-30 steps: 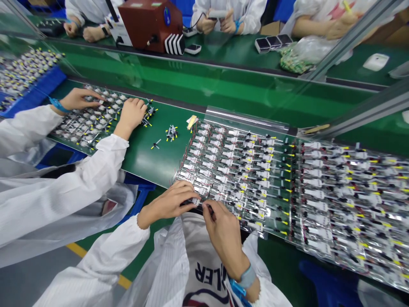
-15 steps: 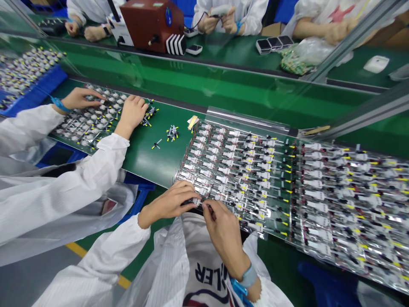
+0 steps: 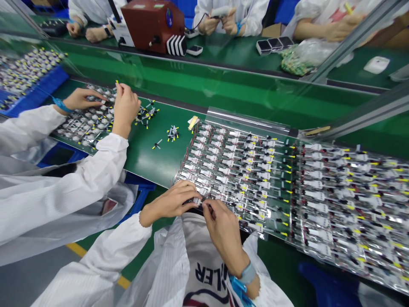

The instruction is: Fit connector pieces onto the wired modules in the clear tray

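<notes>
- A white part (image 3: 197, 201) is held at the near edge of the clear tray (image 3: 247, 119); whether it is seated in a pocket cannot be told.
- It is pinched by the left hand (image 3: 174, 199), whose thumb and fingers are closed on it.
- At its dark end, the right hand (image 3: 223, 228) is placed with thumb and forefinger bent nearly together; whether anything is clamped there cannot be told.
- For a good result, the part should probably be steadied from the left while only small, light adjustments are made from the right. The thin red wires (image 3: 181, 164) along the tray's left edge look easily snagged, so they should not be tugged, and neighbouring rows should not be brushed.
- Loose pieces (image 3: 173, 133) are scattered on the green worktop (image 3: 143, 157) to the left.
- On the shirt (image 3: 200, 249), dark capitals apparently ending in "LER" are seen; the rest is covered by the coat (image 3: 171, 251).
- On the red box (image 3: 143, 25), 1 blue oval label (image 3: 169, 18) is borne, too small to be read.
</notes>
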Motion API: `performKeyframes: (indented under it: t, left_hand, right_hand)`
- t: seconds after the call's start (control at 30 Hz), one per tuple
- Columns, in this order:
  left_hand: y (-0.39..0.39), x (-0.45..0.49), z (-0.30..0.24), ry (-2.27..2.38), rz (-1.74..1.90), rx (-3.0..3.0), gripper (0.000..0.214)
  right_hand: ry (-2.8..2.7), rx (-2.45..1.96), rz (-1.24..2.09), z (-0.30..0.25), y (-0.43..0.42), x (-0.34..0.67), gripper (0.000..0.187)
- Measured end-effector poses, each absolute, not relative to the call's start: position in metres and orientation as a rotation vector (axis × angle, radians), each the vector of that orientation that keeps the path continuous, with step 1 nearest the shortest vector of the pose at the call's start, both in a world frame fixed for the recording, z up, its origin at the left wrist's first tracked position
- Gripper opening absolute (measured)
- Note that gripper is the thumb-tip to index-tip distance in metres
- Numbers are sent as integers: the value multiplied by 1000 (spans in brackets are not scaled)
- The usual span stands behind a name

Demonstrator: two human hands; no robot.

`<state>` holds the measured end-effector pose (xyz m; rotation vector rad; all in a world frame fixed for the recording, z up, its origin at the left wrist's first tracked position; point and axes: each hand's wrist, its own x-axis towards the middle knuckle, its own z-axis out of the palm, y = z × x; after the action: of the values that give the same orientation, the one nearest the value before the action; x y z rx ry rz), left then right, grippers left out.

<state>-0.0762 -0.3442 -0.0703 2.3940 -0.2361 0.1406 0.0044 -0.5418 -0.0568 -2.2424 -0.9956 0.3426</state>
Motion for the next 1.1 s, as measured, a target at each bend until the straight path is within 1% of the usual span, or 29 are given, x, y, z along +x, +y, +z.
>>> performKeyframes:
  t: [0.73, 1.0, 1.1]
  left_hand:
    - [-343, -75, -72, -244, 134, 2310, 25]
    - [-350, -80, -61, -228, 163, 2447, 24]
    - [-340, -84, -59, -124, 223, 2522, 35]
  right_hand:
    - [-1090, -2293, 323, -60, -539, 6, 35]
    - [-1132, -2344, 133, -48, -548, 5, 43]
    - [-1094, -2351, 49, -41, -558, 12, 48]
